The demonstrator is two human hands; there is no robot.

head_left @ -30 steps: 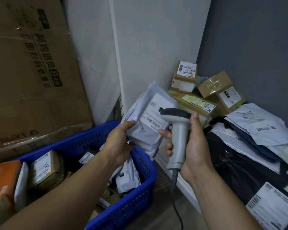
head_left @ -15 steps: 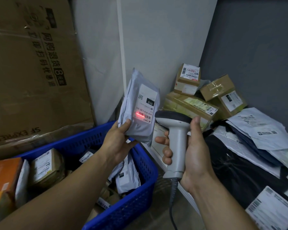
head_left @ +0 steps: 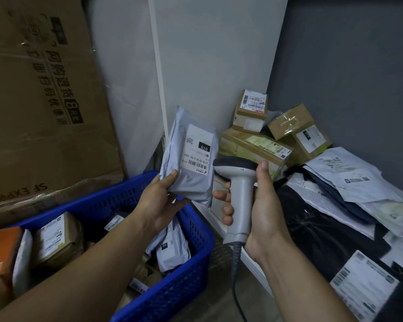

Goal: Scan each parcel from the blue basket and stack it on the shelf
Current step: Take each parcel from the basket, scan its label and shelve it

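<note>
My left hand (head_left: 159, 201) grips the lower corner of a grey poly-mailer parcel (head_left: 189, 163), held upright with its white label facing me, above the far corner of the blue basket (head_left: 186, 270). My right hand (head_left: 258, 212) holds a grey handheld barcode scanner (head_left: 239, 182) by its handle, its dark head just right of the parcel and level with the parcel's lower half. No red scan light shows on the label. The basket holds several more boxes and mailers. The shelf (head_left: 249, 259) at right carries stacked parcels.
Cardboard boxes (head_left: 254, 147) are piled in the shelf's back corner, with grey and black mailers (head_left: 340, 205) spread to the right. A large flattened carton (head_left: 40, 108) leans against the wall at left. An orange box (head_left: 0, 254) sits beside the basket. The scanner cable (head_left: 236, 287) hangs down.
The parcel was turned upright, then a red scan line lit its barcode half a second ago; that light is now off. Both hands have barely shifted since.
</note>
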